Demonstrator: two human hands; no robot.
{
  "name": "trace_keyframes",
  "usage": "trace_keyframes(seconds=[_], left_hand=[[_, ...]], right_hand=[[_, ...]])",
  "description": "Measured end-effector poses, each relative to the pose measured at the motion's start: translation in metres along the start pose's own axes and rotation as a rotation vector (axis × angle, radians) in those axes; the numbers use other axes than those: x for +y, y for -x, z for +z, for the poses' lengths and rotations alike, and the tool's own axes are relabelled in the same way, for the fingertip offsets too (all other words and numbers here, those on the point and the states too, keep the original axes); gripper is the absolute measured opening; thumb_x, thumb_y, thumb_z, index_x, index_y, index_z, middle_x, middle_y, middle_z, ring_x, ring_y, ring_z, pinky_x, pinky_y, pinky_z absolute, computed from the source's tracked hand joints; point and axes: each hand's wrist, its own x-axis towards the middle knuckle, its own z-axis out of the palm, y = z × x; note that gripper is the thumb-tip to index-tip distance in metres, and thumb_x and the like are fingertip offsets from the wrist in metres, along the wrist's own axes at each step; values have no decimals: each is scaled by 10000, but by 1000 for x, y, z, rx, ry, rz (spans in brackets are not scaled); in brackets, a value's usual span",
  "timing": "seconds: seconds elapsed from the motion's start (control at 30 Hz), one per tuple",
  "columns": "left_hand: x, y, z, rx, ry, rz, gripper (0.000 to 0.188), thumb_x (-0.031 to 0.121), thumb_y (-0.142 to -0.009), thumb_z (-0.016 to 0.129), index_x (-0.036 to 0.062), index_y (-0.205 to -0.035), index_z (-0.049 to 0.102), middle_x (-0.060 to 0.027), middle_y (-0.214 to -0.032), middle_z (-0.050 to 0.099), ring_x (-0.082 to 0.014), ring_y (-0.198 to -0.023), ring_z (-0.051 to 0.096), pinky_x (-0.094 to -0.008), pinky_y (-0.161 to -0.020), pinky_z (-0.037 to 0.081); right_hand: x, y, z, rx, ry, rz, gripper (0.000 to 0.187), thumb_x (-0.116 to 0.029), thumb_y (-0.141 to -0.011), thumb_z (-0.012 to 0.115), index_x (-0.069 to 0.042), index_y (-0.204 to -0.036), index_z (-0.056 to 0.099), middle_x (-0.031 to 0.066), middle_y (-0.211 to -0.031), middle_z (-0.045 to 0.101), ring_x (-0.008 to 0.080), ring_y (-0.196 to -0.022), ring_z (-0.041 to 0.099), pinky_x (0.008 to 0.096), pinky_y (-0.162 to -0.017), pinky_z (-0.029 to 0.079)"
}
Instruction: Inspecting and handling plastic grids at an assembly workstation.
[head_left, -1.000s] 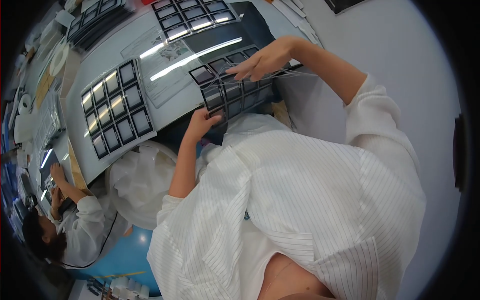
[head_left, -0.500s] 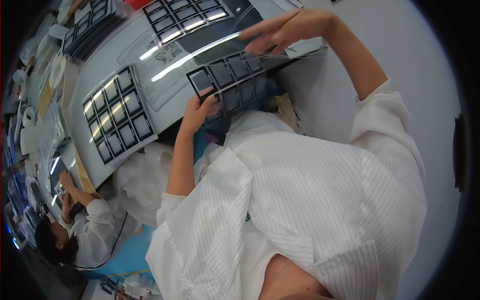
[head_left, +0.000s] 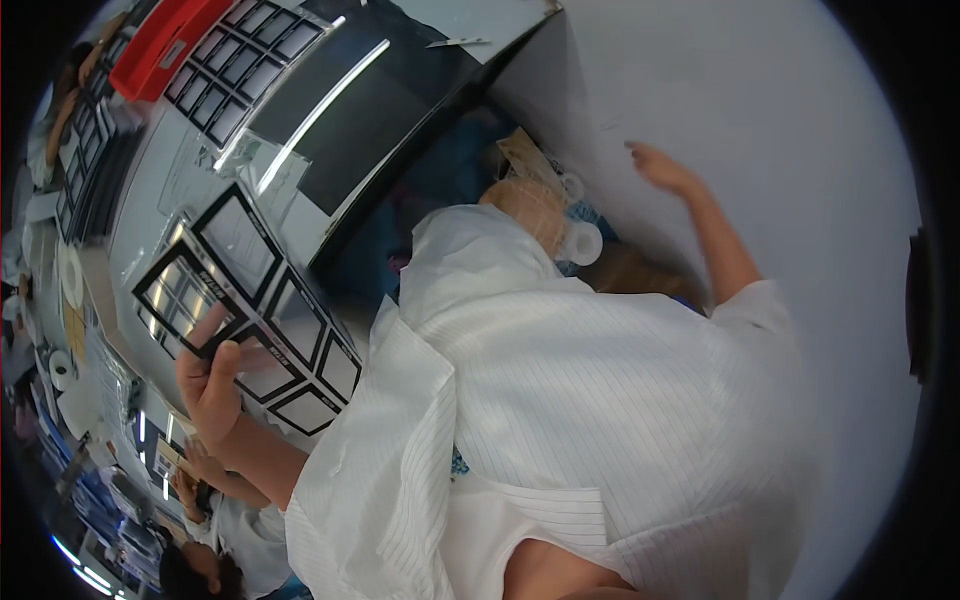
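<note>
A clear sheet printed with several black rectangular frames [head_left: 268, 328] is pinched in my left hand [head_left: 210, 385], thumb on the near face. It is held up and tilted over the left part of the table. Through it shows part of another framed sheet [head_left: 172, 300] lying on the tabletop. My right hand [head_left: 662, 168] is out to the right beside the pale wall, away from the table. Its index finger points out and the other fingers are loosely bent; I see nothing in it.
A further framed sheet [head_left: 238, 70] lies at the far side near a red tray [head_left: 165, 50] and a dark mat [head_left: 390, 120]. Stacked framed sheets [head_left: 90, 165] stand at far left. White rolls [head_left: 582, 243] sit below the table's right edge. A co-worker [head_left: 250, 545] is at lower left.
My left hand has carried the sheet left and closer, tilting it up. My right hand has moved from above the table to the right and down. My view has turned.
</note>
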Motion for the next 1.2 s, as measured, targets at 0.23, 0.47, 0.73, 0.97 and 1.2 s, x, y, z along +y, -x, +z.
trace_keyframes(seconds=[0.23, 0.47, 0.73, 0.97, 1.2], left_hand=[[33, -37, 28, 123, -104, 71, 373, 121, -945, 506, -60, -1269, 476, -197, -968, 676, -166, -727, 687, -244, -615, 553], [48, -62, 79, 235, 194, 111, 397, 152, -952, 502, -5, -1312, 440, -202, -1061, 644, -199, -777, 690, -290, -671, 578], [-21, -71, 81, 364, 803, 172, 449, 180, -950, 513, 8, -1345, 384, -224, -1170, 572, -315, -956, 650, -345, -799, 553], [-123, -156, 37, 719, 534, -88, 274, 151, -898, 614, 18, -1125, 539, -141, -1021, 662, -197, -849, 669, -251, -686, 522], [-151, -280, -19, 840, 224, -30, 146, 131, -873, 634, -10, -913, 625, -52, -785, 651, -100, -671, 619, -195, -552, 462]], right_hand=[[-34, -39, 286, 99, 51, 169, 629, -277, -835, 591, 42, -1336, 382, 293, -1281, 464, 397, -1211, 443, 452, -1021, 344], [-261, -56, 139, -678, -1301, -344, 659, -587, -900, 441, -64, -1297, 495, 100, -1233, 576, 221, -1088, 560, 364, -932, 443], [-363, -122, 3, -164, -1407, -630, 331, -297, -910, 599, -93, -1155, 513, 10, -800, 617, 63, -608, 550, 201, -472, 424], [-439, -250, -83, -62, -914, -782, 417, -178, -873, 648, -48, -1219, 456, 19, -845, 638, 72, -720, 604, 206, -611, 502], [-513, -417, -115, 199, -703, -744, 554, -169, -763, 768, -12, -1176, 434, 38, -741, 617, 84, -620, 577, 216, -524, 439]])
